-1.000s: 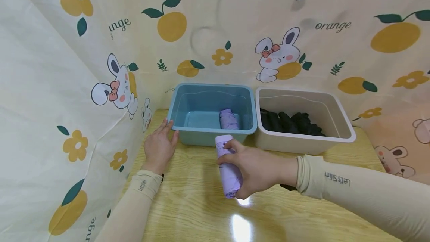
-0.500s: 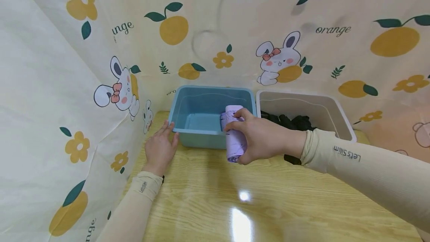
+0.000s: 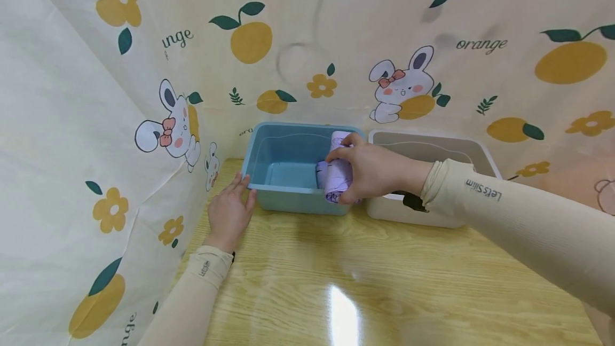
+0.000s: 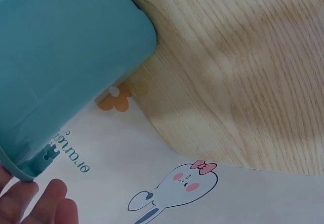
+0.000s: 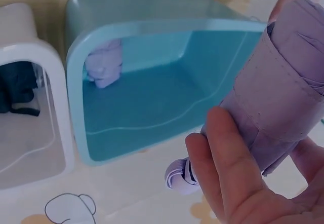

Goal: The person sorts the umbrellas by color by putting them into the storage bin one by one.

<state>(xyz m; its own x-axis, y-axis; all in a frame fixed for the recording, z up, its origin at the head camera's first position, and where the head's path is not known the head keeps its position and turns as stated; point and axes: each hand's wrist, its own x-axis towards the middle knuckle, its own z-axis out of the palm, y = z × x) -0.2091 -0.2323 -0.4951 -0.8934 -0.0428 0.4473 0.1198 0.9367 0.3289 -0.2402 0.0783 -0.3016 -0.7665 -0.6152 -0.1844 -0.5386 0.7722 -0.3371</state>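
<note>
My right hand (image 3: 377, 170) grips a lavender roll of garbage bags (image 3: 339, 175), thumb at the near end and fingers along its far side. In the head view the roll overlaps the right part of the blue bin (image 3: 288, 189), held over it. Inside that bin, at its right side, lies another lavender roll (image 5: 105, 64), partly hidden by the held one in the head view. My left hand (image 3: 229, 213) has its fingers extended and touches the bin's front left corner; in the left wrist view the fingertips (image 4: 53, 191) are right at the rim.
A beige bin (image 3: 408, 211) stands right of the blue one, partly covered by my right arm. Dark bundled items (image 5: 17, 87) lie in it. Both bins stand on a wood-grain table (image 3: 288, 282) before a printed cloth (image 3: 298, 25) that hangs at the back and left.
My right hand has carried the lavender roll away from me, from over the table in front of the blue bin to above its right part. The left hand stays at the bin's corner.
</note>
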